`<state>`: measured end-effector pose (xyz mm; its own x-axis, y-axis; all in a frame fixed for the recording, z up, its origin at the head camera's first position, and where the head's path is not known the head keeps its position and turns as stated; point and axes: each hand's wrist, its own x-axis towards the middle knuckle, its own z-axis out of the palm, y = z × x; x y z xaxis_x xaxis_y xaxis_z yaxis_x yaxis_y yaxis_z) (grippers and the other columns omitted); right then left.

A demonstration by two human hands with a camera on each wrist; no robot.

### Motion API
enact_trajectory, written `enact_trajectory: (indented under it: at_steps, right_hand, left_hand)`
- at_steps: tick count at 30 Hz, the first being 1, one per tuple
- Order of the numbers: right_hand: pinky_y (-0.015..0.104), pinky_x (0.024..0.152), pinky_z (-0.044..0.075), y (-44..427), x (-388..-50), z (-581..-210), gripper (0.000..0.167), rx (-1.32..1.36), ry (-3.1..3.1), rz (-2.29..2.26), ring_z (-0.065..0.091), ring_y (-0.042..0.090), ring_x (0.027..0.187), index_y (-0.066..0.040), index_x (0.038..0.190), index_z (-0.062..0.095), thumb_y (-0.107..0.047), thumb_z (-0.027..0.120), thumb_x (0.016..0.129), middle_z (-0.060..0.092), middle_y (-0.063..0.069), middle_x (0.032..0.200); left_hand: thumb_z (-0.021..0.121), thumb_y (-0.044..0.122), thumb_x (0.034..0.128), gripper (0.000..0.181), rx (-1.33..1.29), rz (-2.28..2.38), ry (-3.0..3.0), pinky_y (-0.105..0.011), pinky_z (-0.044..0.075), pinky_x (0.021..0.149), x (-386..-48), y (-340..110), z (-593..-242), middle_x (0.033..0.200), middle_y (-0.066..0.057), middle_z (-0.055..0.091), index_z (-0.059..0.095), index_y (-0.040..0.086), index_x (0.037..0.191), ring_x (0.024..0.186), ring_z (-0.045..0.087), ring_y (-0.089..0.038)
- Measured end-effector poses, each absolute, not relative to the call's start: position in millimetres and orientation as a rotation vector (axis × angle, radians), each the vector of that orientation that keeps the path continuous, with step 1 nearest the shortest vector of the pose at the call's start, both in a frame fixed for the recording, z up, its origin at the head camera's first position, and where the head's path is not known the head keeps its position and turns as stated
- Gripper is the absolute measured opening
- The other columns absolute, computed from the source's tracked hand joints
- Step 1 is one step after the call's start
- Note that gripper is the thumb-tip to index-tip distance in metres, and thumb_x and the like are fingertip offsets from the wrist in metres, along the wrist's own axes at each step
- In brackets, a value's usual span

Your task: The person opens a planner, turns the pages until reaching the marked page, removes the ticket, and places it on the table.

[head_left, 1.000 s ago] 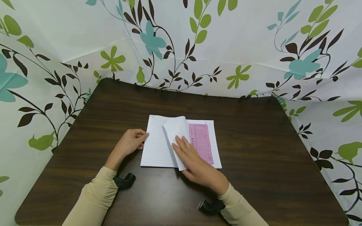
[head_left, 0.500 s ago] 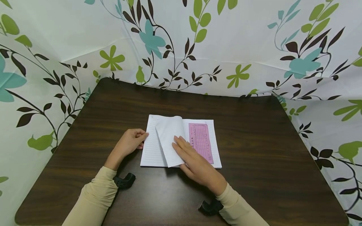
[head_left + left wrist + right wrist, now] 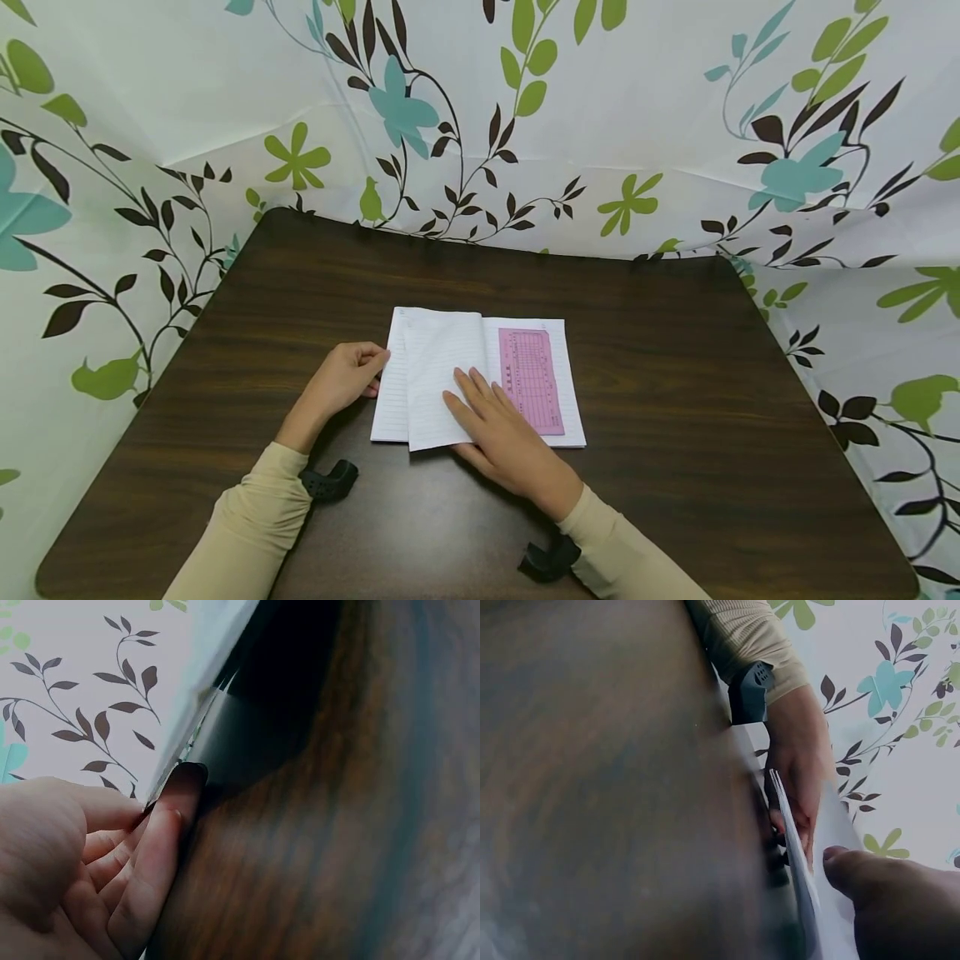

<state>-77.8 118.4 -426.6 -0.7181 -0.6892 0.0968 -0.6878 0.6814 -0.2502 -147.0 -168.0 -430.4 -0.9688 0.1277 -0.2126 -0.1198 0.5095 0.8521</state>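
Observation:
An open notebook (image 3: 525,327) with lined pages lies on the brown table. A pink printed slip (image 3: 531,379) sits on its right page. One loose-looking leaf (image 3: 435,367) lies turned over the left page, its left edge short of that page's edge. My left hand (image 3: 347,377) pinches the notebook's left edge; in the left wrist view the thumb is above and the fingers (image 3: 169,817) underneath. With fingers extended, my right hand (image 3: 510,442) rests on the turned leaf near its lower right. In the right wrist view its thumb (image 3: 847,870) shows beside the paper.
The dark wooden table (image 3: 712,400) extends round the notebook on all sides. A white curtain (image 3: 652,100) printed with leaves and flowers hangs behind the table and at both sides. Each wrist wears a black camera mount (image 3: 330,482).
The leaf has swung left and flattened over the left page. My right hand has slid slightly left with it. The left hand keeps its place at the notebook's edge.

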Motion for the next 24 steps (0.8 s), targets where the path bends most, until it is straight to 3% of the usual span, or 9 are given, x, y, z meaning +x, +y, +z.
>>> enact_trajectory:
  at_steps: [8, 16, 20, 24]
  right_hand:
    - [0.051, 0.129, 0.028, 112, -82, -432, 0.068, -1.140, 2.827, -0.431, 0.019, 0.027, 0.162, -0.016, 0.163, 0.036, -0.052, 0.052, 0.107, 0.022, 0.009, 0.174]
    - [0.046, 0.132, 0.021, 111, -86, -438, 0.067, -1.135, 2.764, -0.413, 0.015, 0.023, 0.163, -0.017, 0.164, 0.033, -0.053, 0.046, 0.109, 0.020, 0.006, 0.175]
    - [0.047, 0.132, 0.021, 112, -87, -440, 0.066, -1.213, 2.757, -0.374, 0.017, 0.026, 0.163, -0.016, 0.164, 0.035, -0.052, 0.045, 0.109, 0.024, 0.009, 0.174]
    - [0.047, 0.133, 0.020, 112, -88, -441, 0.065, -1.218, 2.752, -0.368, 0.017, 0.026, 0.163, -0.015, 0.164, 0.034, -0.051, 0.044, 0.110, 0.024, 0.009, 0.174]
  left_hand:
    - [0.042, 0.034, 0.1135, 0.046, 0.012, 1.463, 2.521, -0.025, 0.060, 0.062, -147, -169, -433, 0.086, -0.012, 0.068, 0.068, -0.001, 0.098, 0.069, 0.067, -0.014]
    - [0.050, 0.039, 0.1108, 0.045, 0.034, 1.474, 2.524, -0.024, 0.060, 0.064, -147, -167, -434, 0.081, -0.008, 0.067, 0.070, 0.000, 0.101, 0.070, 0.067, -0.015]
    - [0.060, 0.033, 0.1073, 0.036, 0.035, 1.453, 2.536, -0.024, 0.060, 0.064, -147, -166, -435, 0.082, -0.007, 0.072, 0.073, 0.000, 0.110, 0.070, 0.066, -0.014]
    - [0.062, 0.028, 0.1063, 0.030, 0.041, 1.436, 2.548, -0.023, 0.059, 0.063, -147, -165, -435, 0.085, -0.008, 0.074, 0.073, 0.000, 0.108, 0.068, 0.065, -0.013]
